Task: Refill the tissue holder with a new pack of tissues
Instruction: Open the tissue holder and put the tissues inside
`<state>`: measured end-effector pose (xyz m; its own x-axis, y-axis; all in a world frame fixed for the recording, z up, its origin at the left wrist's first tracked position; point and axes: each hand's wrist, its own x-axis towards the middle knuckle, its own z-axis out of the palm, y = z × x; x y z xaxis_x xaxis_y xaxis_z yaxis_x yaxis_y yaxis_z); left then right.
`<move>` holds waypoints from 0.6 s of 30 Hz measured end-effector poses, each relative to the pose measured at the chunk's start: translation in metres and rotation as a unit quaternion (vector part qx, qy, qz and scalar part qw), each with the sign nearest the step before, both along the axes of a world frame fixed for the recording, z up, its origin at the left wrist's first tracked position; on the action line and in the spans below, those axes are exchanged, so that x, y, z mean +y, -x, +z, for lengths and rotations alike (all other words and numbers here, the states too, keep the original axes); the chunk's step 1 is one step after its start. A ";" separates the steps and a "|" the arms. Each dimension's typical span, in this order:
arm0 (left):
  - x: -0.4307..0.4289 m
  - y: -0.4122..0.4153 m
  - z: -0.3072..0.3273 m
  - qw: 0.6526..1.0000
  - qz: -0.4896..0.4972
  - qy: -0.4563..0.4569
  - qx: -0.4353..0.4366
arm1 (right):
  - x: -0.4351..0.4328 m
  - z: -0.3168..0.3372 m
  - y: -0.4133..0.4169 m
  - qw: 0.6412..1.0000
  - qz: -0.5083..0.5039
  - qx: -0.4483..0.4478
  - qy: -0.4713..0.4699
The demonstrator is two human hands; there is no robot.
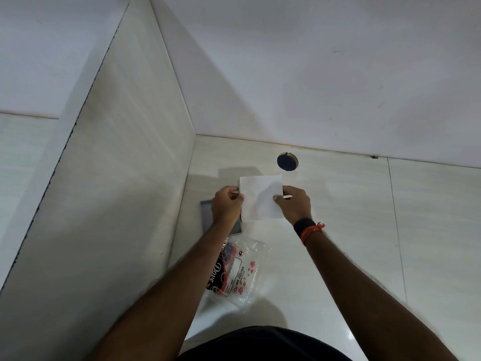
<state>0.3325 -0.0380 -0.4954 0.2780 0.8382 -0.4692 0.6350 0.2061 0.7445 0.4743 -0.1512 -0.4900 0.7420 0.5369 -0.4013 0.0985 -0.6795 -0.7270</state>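
A white square stack of tissues [260, 195] is held between both hands above the pale counter [338, 204]. My left hand [226, 205] pinches its left edge and my right hand [294, 204] grips its right edge. A grey rectangular tissue holder [207, 217] lies flat on the counter under my left hand, mostly hidden by the hand and wrist. An empty clear plastic wrapper [236, 272] with red and black print lies nearer me on the counter.
A tiled side wall [117, 178] rises close on the left and a white back wall [312, 74] runs behind. A round dark hole [287, 162] sits in the counter just beyond the tissues.
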 end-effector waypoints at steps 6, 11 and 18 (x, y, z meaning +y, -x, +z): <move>0.002 0.003 -0.004 1.000 -0.013 0.005 0.010 | 0.006 0.000 0.001 0.998 0.008 -0.044 0.044; 0.004 0.011 -0.014 0.999 -0.029 0.031 -0.008 | 0.006 0.002 0.002 0.996 0.008 -0.070 0.063; -0.002 0.013 -0.008 0.996 -0.086 0.007 -0.010 | -0.002 0.007 0.003 0.992 -0.013 -0.067 0.106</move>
